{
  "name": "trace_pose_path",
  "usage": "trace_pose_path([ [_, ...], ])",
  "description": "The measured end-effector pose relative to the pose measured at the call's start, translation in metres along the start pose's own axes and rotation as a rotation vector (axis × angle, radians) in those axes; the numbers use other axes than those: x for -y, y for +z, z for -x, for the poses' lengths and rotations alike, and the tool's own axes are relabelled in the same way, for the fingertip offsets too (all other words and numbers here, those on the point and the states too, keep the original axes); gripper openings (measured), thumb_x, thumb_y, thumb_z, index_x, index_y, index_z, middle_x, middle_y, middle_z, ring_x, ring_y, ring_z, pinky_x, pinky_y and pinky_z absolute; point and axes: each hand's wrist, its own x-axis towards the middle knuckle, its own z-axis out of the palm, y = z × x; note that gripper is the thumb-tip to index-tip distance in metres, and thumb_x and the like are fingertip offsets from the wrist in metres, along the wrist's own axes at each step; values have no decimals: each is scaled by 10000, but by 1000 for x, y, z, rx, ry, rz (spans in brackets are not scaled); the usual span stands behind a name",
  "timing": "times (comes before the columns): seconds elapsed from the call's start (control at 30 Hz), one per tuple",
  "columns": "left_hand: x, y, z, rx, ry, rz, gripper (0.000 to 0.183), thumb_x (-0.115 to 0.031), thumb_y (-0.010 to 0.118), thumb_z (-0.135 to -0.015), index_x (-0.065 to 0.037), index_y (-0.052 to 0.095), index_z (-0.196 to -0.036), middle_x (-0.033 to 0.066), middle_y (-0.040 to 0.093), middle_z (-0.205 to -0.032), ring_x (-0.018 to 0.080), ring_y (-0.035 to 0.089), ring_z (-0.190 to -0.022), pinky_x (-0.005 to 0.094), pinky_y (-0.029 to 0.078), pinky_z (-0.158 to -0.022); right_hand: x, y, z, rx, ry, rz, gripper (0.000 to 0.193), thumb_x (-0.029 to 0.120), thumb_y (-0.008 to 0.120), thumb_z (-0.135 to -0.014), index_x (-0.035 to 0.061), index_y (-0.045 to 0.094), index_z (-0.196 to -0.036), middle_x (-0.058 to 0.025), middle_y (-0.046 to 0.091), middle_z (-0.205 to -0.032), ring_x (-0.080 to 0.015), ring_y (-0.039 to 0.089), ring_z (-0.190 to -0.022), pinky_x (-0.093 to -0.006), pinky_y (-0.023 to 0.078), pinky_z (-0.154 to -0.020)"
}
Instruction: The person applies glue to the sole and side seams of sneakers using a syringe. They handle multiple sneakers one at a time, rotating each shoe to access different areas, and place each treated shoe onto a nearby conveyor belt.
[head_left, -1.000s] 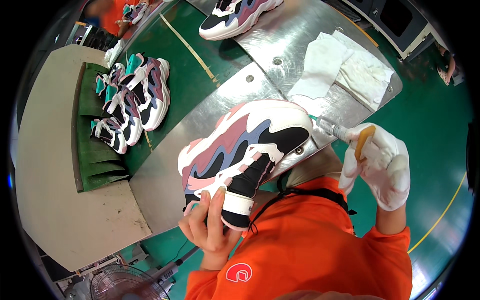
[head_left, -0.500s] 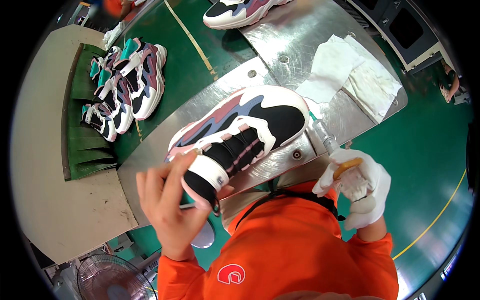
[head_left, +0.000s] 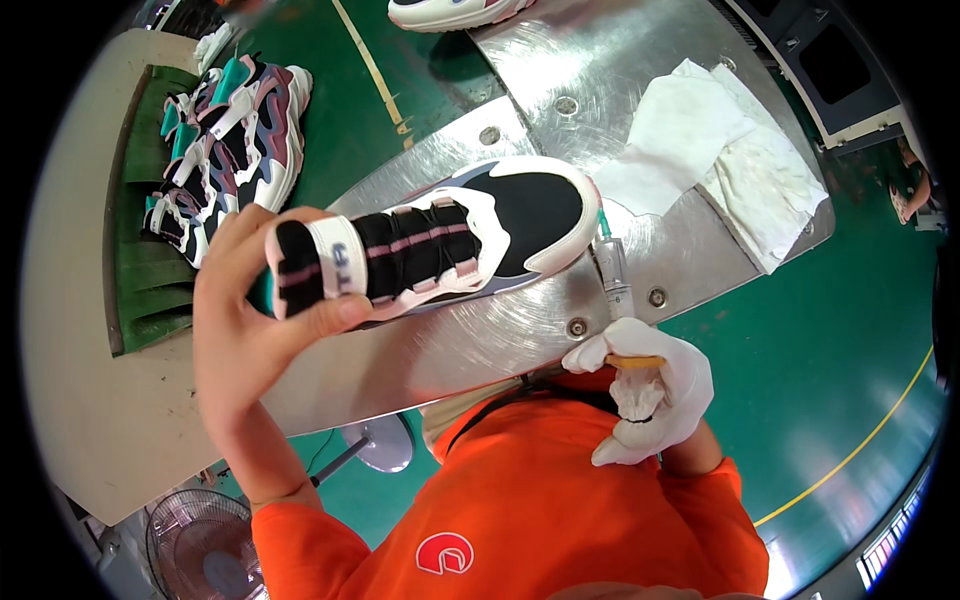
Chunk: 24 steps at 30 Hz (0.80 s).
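Note:
My bare left hand (head_left: 245, 315) is closed round the heel end of a sneaker (head_left: 535, 220) with a black, white, pink and blue-grey upper. The thumb lies on the near side of its collar, by the white tongue band. The sneaker is held over the metal table, laces up, toe pointing right. In a white glove, my right hand (head_left: 665, 395) is closed on a clear syringe (head_left: 613, 268). The green tip of the syringe is at the edge of the toe; whether it touches cannot be told. A tan strip (head_left: 636, 361) shows across the gloved fingers.
White cloths (head_left: 680, 135) lie on the right of the metal table (head_left: 470, 345). Several similar sneakers (head_left: 265, 135) stand on a green-lined rack (head_left: 150, 310) at the left. Another sneaker (head_left: 455, 12) is at the top edge. A fan (head_left: 205, 550) stands at the lower left.
My left hand has moved left and turned the sneaker so its laces face up more and its toe points right. My right hand has moved left with the syringe, staying by the toe.

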Motion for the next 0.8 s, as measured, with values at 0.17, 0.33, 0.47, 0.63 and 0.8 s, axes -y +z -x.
trace_pose_path([
  [0.17, 6, -15, -16, 91, -150, 210, 531, -317, 865, -626, 15, 679, -997, 45, 621, -919, 189, 582, -891, 302, 433, -828, 6, 1, -1, -5, 91, 40, 906, 47, 917, -504, -100, 466, -1276, -183, 591, -1076, -251, 575, -914, -387, 483, -849],
  [0.33, 22, -16, -32, 126, -213, 344, 449, -276, 848, -652, -22, 676, -979, 8, 653, -810, 89, 561, -694, 237, 443, -607, 0, 5, -13, -84, -26, 166, 816, 174, 926, -534, -61, 524, -1203, -128, 665, -999, -137, 566, -668, -250, 497, -612],
  [0.47, 10, -23, -35, 116, -368, 214, 433, -322, 835, -653, -48, 678, -949, -24, 641, -729, 36, 511, -595, 213, 339, -445, 4, 4, -17, -72, -31, 222, 785, 176, 927, -515, -60, 545, -1159, -144, 660, -1007, -158, 577, -675, -254, 504, -610],
  [0.63, 11, -26, -38, 151, -324, 186, 421, -317, 825, -660, -40, 686, -944, -13, 644, -735, 51, 525, -617, 215, 358, -474, 7, 3, -15, -71, -59, 214, 516, 176, 927, -518, 23, 610, -897, -210, 624, -1061, -200, 586, -680, -265, 514, -614],
  [0.8, 15, -22, -37, 132, -254, 235, 425, -290, 820, -665, -18, 686, -963, 4, 654, -781, 64, 549, -657, 226, 404, -517, 5, 5, -9, -140, -160, 10, 383, 153, 910, -566, 86, 568, -723, -258, 565, -1127, -283, 612, -851, -342, 545, -731],
])
